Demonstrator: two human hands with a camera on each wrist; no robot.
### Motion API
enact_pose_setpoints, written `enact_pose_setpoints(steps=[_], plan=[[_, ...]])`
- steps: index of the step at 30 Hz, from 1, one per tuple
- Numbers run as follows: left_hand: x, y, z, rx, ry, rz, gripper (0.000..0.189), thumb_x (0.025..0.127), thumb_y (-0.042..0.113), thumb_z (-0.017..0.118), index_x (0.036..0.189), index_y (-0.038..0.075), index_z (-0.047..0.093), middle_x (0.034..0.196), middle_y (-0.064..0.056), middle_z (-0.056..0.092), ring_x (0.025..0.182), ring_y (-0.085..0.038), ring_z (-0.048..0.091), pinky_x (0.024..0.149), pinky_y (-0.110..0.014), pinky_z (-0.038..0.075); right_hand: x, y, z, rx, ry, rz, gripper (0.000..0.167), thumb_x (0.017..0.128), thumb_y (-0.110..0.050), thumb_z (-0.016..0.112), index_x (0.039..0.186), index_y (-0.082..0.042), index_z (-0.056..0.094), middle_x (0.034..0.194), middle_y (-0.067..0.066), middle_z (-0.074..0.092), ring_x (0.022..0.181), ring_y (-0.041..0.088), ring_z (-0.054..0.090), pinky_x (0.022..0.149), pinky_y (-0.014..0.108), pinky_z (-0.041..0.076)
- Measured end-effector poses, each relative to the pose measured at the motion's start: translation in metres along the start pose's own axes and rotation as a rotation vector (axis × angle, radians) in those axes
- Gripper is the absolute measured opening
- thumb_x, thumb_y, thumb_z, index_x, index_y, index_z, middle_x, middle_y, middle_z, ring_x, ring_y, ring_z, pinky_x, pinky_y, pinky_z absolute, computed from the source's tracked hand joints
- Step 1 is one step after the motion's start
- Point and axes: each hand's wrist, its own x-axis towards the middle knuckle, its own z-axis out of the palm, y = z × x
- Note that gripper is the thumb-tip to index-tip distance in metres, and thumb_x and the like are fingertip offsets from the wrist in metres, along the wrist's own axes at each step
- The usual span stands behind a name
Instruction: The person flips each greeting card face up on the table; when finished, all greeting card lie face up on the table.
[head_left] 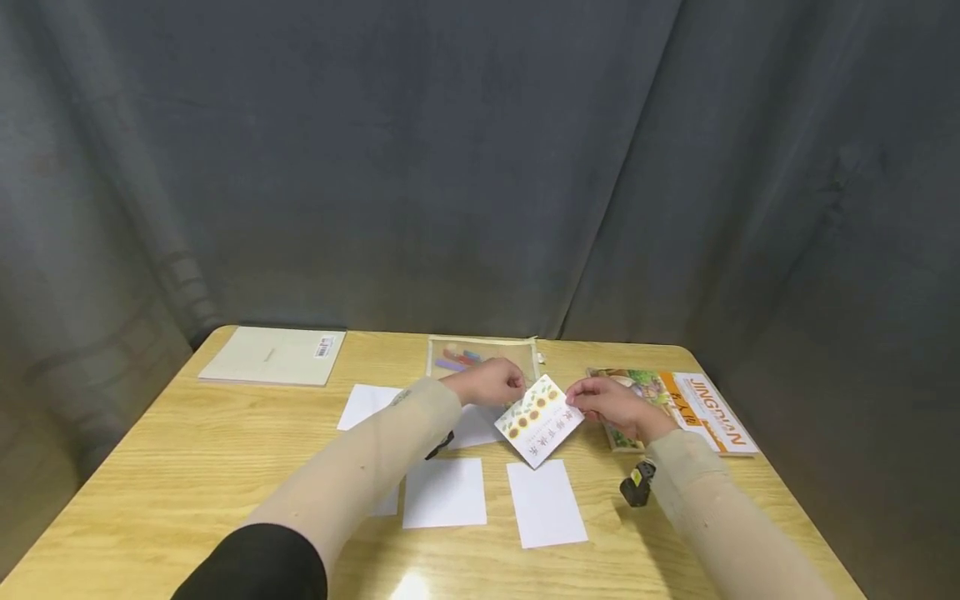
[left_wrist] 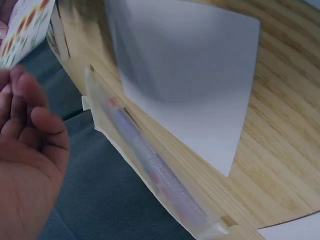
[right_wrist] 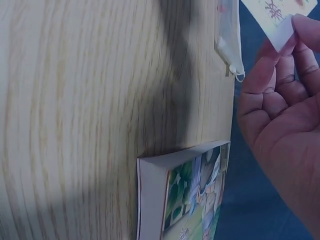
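Note:
A white card (head_left: 539, 421) printed with sunflowers and Chinese characters is held up, tilted, over the table. My right hand (head_left: 617, 406) pinches its right corner between thumb and fingers, and that pinched corner of the card (right_wrist: 281, 35) also shows in the right wrist view. Beside the card's other edge is my left hand (head_left: 491, 382), its fingers loosely curled. In the left wrist view nothing shows between the left fingers (left_wrist: 35, 92); whether a fingertip touches the card cannot be told. Beneath lie several white cards, including one (head_left: 445, 493) at front and another (head_left: 547, 504) to its right.
At the back stands a zippered mesh pouch (head_left: 435, 360) with pens inside. A colourful book (head_left: 720, 414) lies at right, under the right forearm's far side. A pale notebook (head_left: 270, 356) with a barcode sits at back left. Grey curtain (head_left: 420, 167) hangs behind the table.

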Motion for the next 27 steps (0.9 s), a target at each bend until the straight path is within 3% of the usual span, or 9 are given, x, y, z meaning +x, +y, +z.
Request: enact_pose_setpoints(steps=[3,6,8,11,15,16,21,24,27], plan=[[0.000,0.001,0.001,0.002,-0.038,0.026,0.022,0.100,0.004,0.056,0.079,0.007,0.062,0.071,0.004,0.049,0.061,-0.008,0.043,0.059,-0.020,0.036,-0.001,-0.001,0.000,-0.039,0.046,0.023,0.016,0.107,-0.009,0.054,0.110,0.003,0.064,0.093,0.004,0.060,0.084,0.019,0.054,0.081,0.037,0.048],[0.000,-0.001,0.002,-0.049,0.028,0.017,0.020,0.100,0.003,0.054,0.083,0.005,0.064,0.072,0.003,0.052,0.061,-0.007,0.044,0.059,-0.021,0.038,-0.005,-0.002,0.001,-0.045,0.143,0.048,0.031,0.109,-0.018,0.051,0.126,0.007,0.058,0.114,0.015,0.063,0.106,0.030,0.059,0.096,0.049,0.047],[0.000,-0.004,0.002,-0.129,0.118,-0.011,0.018,0.101,0.002,0.053,0.087,0.003,0.063,0.074,0.000,0.055,0.062,-0.008,0.046,0.060,-0.024,0.040,-0.006,-0.002,0.002,-0.017,0.225,0.061,0.040,0.111,-0.023,0.047,0.137,0.009,0.051,0.128,0.021,0.060,0.117,0.031,0.057,0.104,0.051,0.045],[-0.002,-0.008,0.002,-0.282,0.297,-0.063,0.016,0.105,0.004,0.050,0.094,-0.001,0.062,0.082,-0.009,0.061,0.065,-0.010,0.048,0.069,-0.030,0.040,-0.007,-0.001,0.004,0.072,0.320,0.056,0.046,0.112,-0.022,0.044,0.142,0.012,0.044,0.124,0.020,0.061,0.108,0.021,0.062,0.101,0.042,0.049],[-0.002,-0.010,0.003,-0.462,0.500,-0.123,0.015,0.108,0.006,0.049,0.099,-0.001,0.060,0.100,-0.021,0.067,0.074,-0.013,0.053,0.071,-0.029,0.043,-0.006,-0.002,0.018,0.254,0.313,0.012,0.043,0.111,-0.014,0.046,0.140,0.018,0.042,0.110,0.007,0.065,0.092,0.006,0.065,0.090,0.026,0.056],[-0.001,-0.010,0.003,-0.505,0.530,-0.133,0.014,0.108,0.006,0.049,0.100,-0.001,0.059,0.105,-0.023,0.067,0.076,-0.013,0.054,0.065,-0.028,0.044,-0.005,-0.003,0.022,0.310,0.297,0.002,0.041,0.111,-0.011,0.046,0.140,0.019,0.042,0.107,0.006,0.067,0.091,0.006,0.066,0.090,0.025,0.056],[0.001,-0.008,0.007,-0.599,0.577,-0.143,0.013,0.107,0.004,0.051,0.104,-0.004,0.061,0.107,-0.025,0.068,0.083,-0.021,0.060,0.060,-0.020,0.042,-0.002,-0.016,0.044,0.559,0.350,-0.016,0.032,0.108,-0.003,0.049,0.135,0.014,0.047,0.100,0.000,0.071,0.093,0.007,0.070,0.093,0.023,0.055],[0.002,-0.004,0.010,-0.627,0.591,-0.131,0.013,0.106,0.003,0.052,0.103,-0.005,0.062,0.105,-0.025,0.068,0.086,-0.027,0.062,0.062,-0.022,0.043,0.001,-0.024,0.051,0.627,0.431,-0.020,0.023,0.108,-0.003,0.051,0.128,0.008,0.054,0.098,-0.001,0.072,0.091,0.006,0.071,0.089,0.021,0.055],[0.004,-0.002,0.014,-0.662,0.603,-0.126,0.012,0.104,0.001,0.052,0.100,-0.003,0.062,0.099,-0.022,0.069,0.080,-0.022,0.061,0.067,-0.026,0.048,0.004,-0.026,0.054,0.653,0.477,-0.018,0.014,0.107,-0.003,0.052,0.119,0.003,0.056,0.093,-0.001,0.071,0.086,0.005,0.071,0.085,0.019,0.056]])
